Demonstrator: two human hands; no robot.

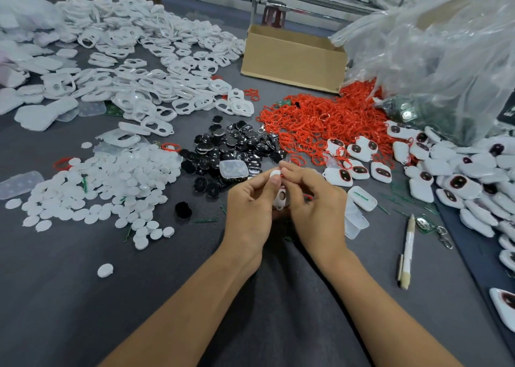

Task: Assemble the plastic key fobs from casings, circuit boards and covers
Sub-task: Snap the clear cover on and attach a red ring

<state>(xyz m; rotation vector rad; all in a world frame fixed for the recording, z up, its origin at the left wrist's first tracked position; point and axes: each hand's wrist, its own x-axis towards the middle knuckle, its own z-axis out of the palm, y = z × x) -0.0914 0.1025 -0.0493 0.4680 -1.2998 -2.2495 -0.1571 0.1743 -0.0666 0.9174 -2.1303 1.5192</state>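
Note:
Both my hands meet over the grey table, holding one white key fob casing [279,199] between them. My left hand [250,207] grips the casing from the left, thumb on its top. My right hand [312,202] pinches a thin red ring [282,176] at the casing's upper end. Behind the hands lie a pile of black oval covers [231,149] and a heap of red rings [315,121]. White round discs [111,185] spread out at the left. White casings [145,68] fill the far left. Finished fobs [451,177] pile up at the right.
A cardboard box [292,59] stands at the back, with a large clear plastic bag [446,45] to its right. A pen [407,252] and a metal clasp [444,235] lie at the right. Thin green strips are scattered near the hands.

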